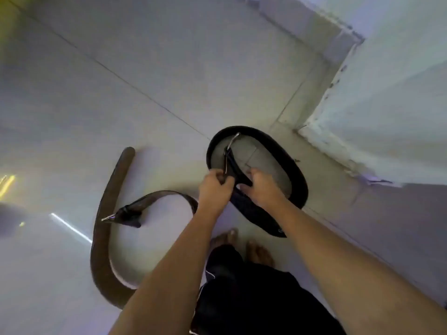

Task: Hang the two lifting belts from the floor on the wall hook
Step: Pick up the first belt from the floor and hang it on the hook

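Observation:
A black lifting belt (285,160) forms a loop just above the tiled floor, with its metal buckle (231,148) inside the loop. My left hand (214,189) pinches the belt at the buckle end. My right hand (262,187) grips the belt's strap right beside it. A brown lifting belt (106,238) lies curled on the floor to the left, its buckle (108,217) near its middle, and my left forearm crosses over part of it. No wall hook is in view.
A white wall corner (362,131) with a scuffed base stands to the right of the black belt. My bare feet (242,245) and dark trousers are below the hands. Pale floor tiles (145,68) spread to the left and beyond.

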Available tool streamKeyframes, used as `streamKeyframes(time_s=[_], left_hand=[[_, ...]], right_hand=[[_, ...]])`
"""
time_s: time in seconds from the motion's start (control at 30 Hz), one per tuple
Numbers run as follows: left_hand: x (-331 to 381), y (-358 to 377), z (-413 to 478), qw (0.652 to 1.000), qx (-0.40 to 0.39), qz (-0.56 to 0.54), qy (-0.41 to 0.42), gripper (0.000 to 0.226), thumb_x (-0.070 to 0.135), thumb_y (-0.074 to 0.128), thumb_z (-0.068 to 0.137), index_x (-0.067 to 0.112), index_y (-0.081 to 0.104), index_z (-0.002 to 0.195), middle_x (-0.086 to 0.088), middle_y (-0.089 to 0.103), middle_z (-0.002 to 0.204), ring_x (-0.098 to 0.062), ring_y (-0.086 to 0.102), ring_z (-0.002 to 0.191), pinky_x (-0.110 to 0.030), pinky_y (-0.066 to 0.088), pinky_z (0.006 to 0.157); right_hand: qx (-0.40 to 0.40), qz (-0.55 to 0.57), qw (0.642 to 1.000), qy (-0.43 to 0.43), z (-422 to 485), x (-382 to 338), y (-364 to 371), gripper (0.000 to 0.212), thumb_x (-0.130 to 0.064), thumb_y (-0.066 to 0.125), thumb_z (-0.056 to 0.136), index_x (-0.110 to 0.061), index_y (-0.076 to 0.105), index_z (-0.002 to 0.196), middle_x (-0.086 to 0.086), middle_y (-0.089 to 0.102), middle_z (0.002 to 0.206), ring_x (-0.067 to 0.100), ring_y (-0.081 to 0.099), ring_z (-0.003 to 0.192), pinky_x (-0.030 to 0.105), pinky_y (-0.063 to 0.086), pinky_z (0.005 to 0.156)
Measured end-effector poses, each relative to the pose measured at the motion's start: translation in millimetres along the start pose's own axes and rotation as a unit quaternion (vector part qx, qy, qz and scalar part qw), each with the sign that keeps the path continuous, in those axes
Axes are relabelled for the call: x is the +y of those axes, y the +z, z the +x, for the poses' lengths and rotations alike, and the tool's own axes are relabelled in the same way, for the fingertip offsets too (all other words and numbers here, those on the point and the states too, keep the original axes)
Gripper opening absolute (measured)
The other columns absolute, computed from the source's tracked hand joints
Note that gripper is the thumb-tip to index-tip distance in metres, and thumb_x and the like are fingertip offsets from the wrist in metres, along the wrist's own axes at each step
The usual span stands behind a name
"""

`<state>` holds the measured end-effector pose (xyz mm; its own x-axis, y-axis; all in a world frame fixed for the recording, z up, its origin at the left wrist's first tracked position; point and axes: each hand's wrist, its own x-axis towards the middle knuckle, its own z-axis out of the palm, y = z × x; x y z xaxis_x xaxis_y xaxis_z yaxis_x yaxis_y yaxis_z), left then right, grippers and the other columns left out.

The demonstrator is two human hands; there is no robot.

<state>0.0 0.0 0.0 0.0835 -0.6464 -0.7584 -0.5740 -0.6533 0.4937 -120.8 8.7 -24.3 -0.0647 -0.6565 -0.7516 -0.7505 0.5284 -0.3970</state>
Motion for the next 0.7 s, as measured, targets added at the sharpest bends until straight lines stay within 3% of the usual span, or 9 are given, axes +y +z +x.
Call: streamKeyframes(time_s=[0.13, 0.23, 0.3, 0.4, 0.53, 0.63, 0.7], left_hand=[[-17, 12, 28, 0.999, 0.007, -0.036, -0.017, 0.039, 0.022, 0.050, 0.093, 0.006, 0.050, 0.129, -0.010, 0.060, 0.124, -0.016, 0.052, 0.098, -0.023, 0.036, 0.078], [-16, 10, 24, 0.998, 0.000, -0.056, -0.021, 0.041, 0.022, 0.049, 0.094, 0.006, 0.048, 0.131, -0.011, 0.058, 0.126, -0.016, 0.051, 0.098, -0.023, 0.037, 0.080], [-3, 3, 5, 0.998, -0.005, -0.058, -0.020, 0.042, 0.021, 0.048, 0.094, 0.004, 0.046, 0.133, -0.012, 0.058, 0.127, -0.014, 0.051, 0.096, -0.023, 0.037, 0.080], [33, -13, -43, 0.995, -0.012, -0.093, -0.023, 0.047, 0.023, 0.052, 0.092, 0.002, 0.045, 0.134, -0.012, 0.058, 0.123, -0.023, 0.056, 0.108, -0.027, 0.041, 0.088], [118, -49, -136, 0.980, 0.020, -0.194, 0.040, 0.044, 0.022, 0.064, 0.085, 0.006, 0.038, 0.116, -0.008, 0.056, 0.102, -0.021, 0.059, 0.090, -0.034, 0.051, 0.083], [186, -93, -218, 0.959, 0.051, -0.263, 0.092, 0.058, 0.020, 0.064, 0.087, 0.012, 0.023, 0.127, -0.007, 0.048, 0.112, -0.019, 0.056, 0.096, -0.031, 0.050, 0.084], [218, -122, -268, 0.958, 0.034, -0.259, 0.116, 0.066, 0.028, 0.063, 0.087, 0.011, 0.023, 0.137, -0.006, 0.044, 0.121, -0.018, 0.050, 0.105, -0.031, 0.042, 0.090]], right_hand=[[0.012, -0.002, 1.000, 0.010, 27, 11, 24, 0.033, -0.025, 0.053, 0.090, -0.002, 0.053, 0.114, 0.021, 0.063, 0.113, 0.036, 0.060, 0.102, 0.039, 0.052, 0.081], [0.051, -0.026, 0.998, -0.004, 21, 11, 13, 0.029, -0.022, 0.045, 0.095, -0.001, 0.053, 0.112, 0.023, 0.065, 0.106, 0.037, 0.061, 0.097, 0.032, 0.045, 0.068], [0.075, -0.012, 0.997, -0.017, -1, 6, -11, 0.029, -0.023, 0.044, 0.095, -0.003, 0.054, 0.114, 0.022, 0.065, 0.106, 0.038, 0.061, 0.097, 0.036, 0.050, 0.075], [0.090, 0.070, 0.993, -0.037, -56, -13, -62, 0.032, -0.022, 0.046, 0.094, -0.007, 0.051, 0.122, 0.022, 0.065, 0.111, 0.038, 0.061, 0.104, 0.039, 0.049, 0.087], [0.121, 0.173, 0.976, -0.055, -153, -59, -147, 0.034, -0.023, 0.050, 0.093, -0.011, 0.050, 0.125, 0.016, 0.062, 0.118, 0.032, 0.057, 0.112, 0.036, 0.043, 0.093], [0.183, 0.241, 0.951, -0.069, -235, -97, -217, 0.027, -0.022, 0.048, 0.093, -0.011, 0.052, 0.118, 0.010, 0.062, 0.105, 0.030, 0.060, 0.101, 0.044, 0.050, 0.088], [0.223, 0.293, 0.926, -0.085, -293, -123, -262, 0.026, -0.019, 0.048, 0.094, -0.009, 0.053, 0.117, 0.010, 0.062, 0.104, 0.024, 0.059, 0.094, 0.037, 0.049, 0.081]])
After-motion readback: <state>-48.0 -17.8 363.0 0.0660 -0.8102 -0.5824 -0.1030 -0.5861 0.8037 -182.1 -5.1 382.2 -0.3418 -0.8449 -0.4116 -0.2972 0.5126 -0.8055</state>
